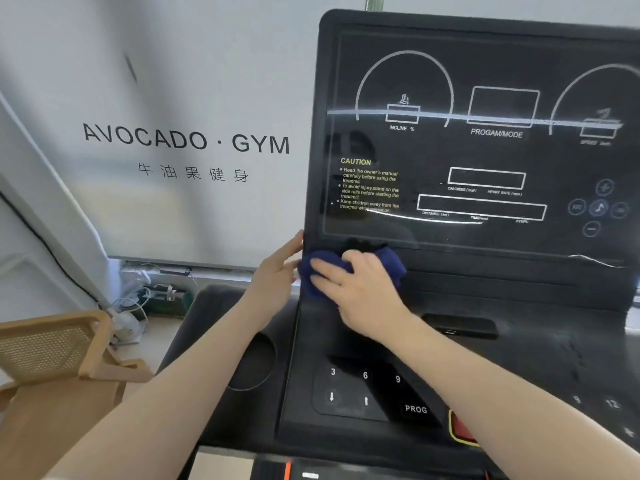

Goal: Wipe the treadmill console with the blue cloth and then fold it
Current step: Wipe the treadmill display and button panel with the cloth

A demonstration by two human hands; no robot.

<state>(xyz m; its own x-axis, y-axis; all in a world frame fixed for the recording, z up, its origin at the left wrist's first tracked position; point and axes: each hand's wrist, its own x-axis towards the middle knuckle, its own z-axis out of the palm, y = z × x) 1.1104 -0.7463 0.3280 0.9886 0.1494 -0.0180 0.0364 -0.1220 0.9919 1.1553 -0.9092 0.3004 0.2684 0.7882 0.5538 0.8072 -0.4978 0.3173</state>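
Note:
The black treadmill console (485,161) fills the right half of the view, its glossy display panel upright above a keypad. A bunched blue cloth (311,282) lies pressed against the console's lower left corner, just under the display. My right hand (360,289) lies flat on top of the cloth with fingers spread, holding it to the surface. My left hand (277,275) rests with fingers apart against the console's left edge, touching the edge beside the cloth.
A keypad (367,389) with numbers and a PROG key sits below my right arm, with a red stop button (462,429) beside it. A round cup holder (252,362) is left of the keypad. A wooden chair (59,355) stands at lower left, cables (145,296) along the wall.

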